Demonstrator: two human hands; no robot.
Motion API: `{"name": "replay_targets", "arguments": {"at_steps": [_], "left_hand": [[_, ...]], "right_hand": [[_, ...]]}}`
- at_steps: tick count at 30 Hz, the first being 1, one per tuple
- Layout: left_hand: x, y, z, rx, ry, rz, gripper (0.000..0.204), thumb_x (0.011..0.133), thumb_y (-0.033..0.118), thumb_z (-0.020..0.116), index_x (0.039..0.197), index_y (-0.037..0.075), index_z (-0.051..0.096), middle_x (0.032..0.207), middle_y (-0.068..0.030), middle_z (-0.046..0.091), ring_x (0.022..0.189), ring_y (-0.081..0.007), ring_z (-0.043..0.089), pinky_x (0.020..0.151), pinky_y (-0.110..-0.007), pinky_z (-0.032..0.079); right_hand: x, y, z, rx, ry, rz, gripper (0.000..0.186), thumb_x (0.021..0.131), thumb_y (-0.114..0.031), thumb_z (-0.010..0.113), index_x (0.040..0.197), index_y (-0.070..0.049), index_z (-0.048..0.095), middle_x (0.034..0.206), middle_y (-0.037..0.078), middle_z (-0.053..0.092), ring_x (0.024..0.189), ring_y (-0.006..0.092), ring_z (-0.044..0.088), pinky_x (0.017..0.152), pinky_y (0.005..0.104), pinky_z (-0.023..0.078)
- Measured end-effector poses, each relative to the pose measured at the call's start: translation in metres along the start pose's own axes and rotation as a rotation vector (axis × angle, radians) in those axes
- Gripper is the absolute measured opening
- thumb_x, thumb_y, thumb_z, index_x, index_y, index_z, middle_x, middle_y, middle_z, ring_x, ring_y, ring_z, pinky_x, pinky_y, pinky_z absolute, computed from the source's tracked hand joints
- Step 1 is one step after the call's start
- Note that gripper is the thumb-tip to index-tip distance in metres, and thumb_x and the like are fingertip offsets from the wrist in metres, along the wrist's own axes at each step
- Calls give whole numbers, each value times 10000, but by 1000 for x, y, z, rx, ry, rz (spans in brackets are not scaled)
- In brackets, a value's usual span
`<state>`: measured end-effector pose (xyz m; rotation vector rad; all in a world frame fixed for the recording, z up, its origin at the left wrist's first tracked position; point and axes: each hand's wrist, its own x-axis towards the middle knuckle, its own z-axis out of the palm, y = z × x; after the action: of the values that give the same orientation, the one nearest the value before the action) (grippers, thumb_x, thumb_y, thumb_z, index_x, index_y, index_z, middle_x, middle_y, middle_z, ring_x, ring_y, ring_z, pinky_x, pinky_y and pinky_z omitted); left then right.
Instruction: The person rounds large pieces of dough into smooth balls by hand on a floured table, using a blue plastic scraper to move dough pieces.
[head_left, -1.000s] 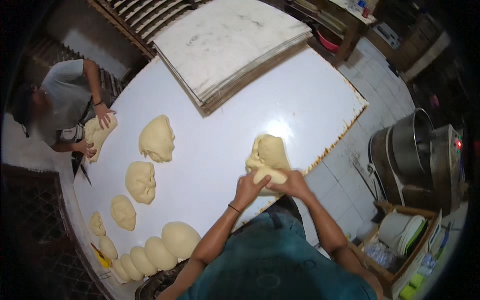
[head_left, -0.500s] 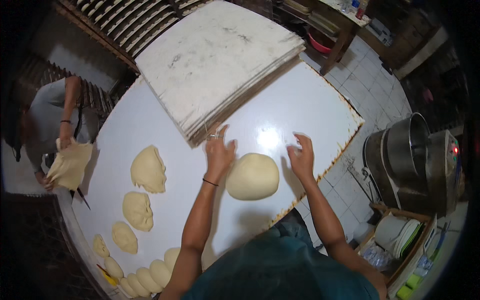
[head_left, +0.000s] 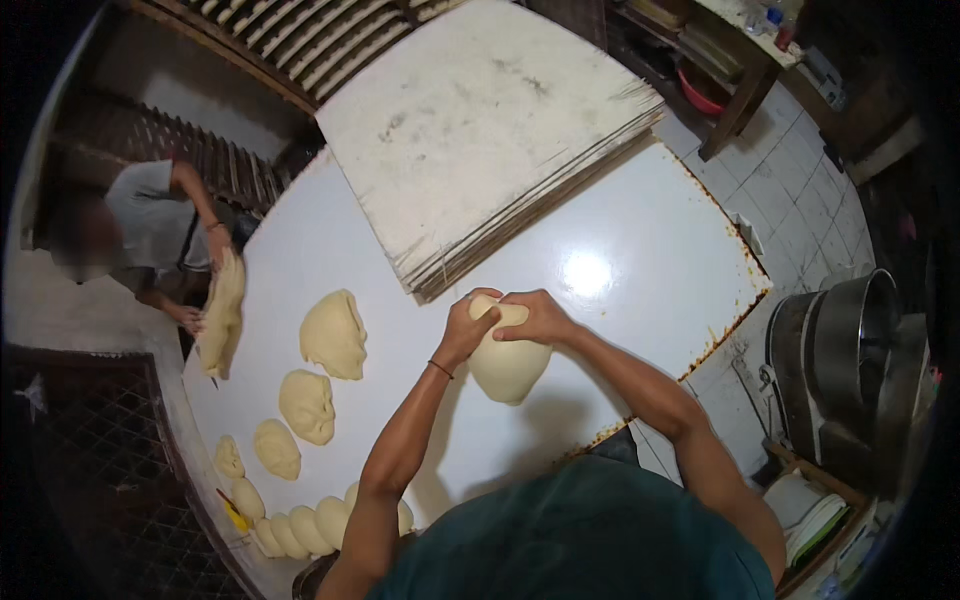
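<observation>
A smooth, pale ball of dough (head_left: 508,372) is on the white table (head_left: 640,260) in front of me, its far end squeezed up between my hands. My left hand (head_left: 470,325) wraps the far left side of the ball, thumb pressed into it. From the right, my right hand (head_left: 537,318) grips the same end, and a bulge of dough shows between the two thumbs. To the left lie a large piece of dough (head_left: 335,337), a medium one (head_left: 307,407) and a smaller one (head_left: 276,449). Several smooth dough balls (head_left: 303,527) line the near left edge.
A stack of floury boards (head_left: 480,130) covers the table's far part. At the left, a co-worker (head_left: 165,220) holds a slab of dough (head_left: 222,315). A yellow-handled tool (head_left: 234,512) lies by the near left edge. Metal mixing bowl (head_left: 860,335) stands right, beyond the rusty table edge.
Both my hands, open and apart beside the dough before, have closed on its far end and squeezed it narrower. The co-worker's dough sheet now hangs edge-on over the table. My view has shifted.
</observation>
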<state>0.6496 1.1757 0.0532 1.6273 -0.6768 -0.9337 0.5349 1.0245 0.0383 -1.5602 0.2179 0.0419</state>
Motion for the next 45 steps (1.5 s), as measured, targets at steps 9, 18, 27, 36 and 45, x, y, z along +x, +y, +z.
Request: {"name": "replay_targets", "arguments": {"at_steps": [9, 18, 27, 36, 45], "left_hand": [[-125, 137, 70, 375, 251, 1004, 544, 574, 486, 823, 822, 47, 619, 702, -93, 631, 599, -204, 626, 538, -300, 503], [-217, -12, 113, 540, 94, 27, 606, 654, 527, 737, 987, 39, 604, 974, -196, 611, 908, -311, 601, 791, -404, 448], [7, -5, 89, 1089, 8, 6, 832, 818, 609, 497, 1440, 127, 227, 1498, -226, -15, 1362, -453, -23, 922, -762, 26], [0, -32, 73, 215, 475, -294, 462, 957, 344, 402, 1192, -39, 508, 1180, -200, 532, 1102, -291, 500, 972, -366, 370], [5, 20, 108, -1277, 250, -85, 664, 928, 579, 224, 1297, 59, 409, 1282, -107, 465, 1155, -209, 441, 960, -340, 389]], "right_hand": [[-161, -144, 30, -867, 563, -986, 297, 612, -334, 712, 858, -176, 663, 673, 20, 529, 560, 185, 552, 491, 316, 445], [-254, 10, 115, -507, 438, -48, 613, 612, -374, 801, 1129, -128, 585, 1010, 135, 598, 976, 301, 562, 818, 422, 443], [-92, 28, 8, -870, 359, 162, 845, 798, -652, 469, 1418, -114, 272, 1470, 251, 136, 1370, 428, 50, 1017, 671, 89], [-96, 43, -32, -380, 591, 159, 443, 897, -253, 550, 1240, 14, 463, 1189, 217, 529, 1087, 327, 532, 939, 376, 415], [17, -17, -74, 1273, -333, 125, 779, 697, -526, 717, 1242, -34, 459, 1196, 113, 521, 1105, 233, 513, 929, 374, 444]]}}
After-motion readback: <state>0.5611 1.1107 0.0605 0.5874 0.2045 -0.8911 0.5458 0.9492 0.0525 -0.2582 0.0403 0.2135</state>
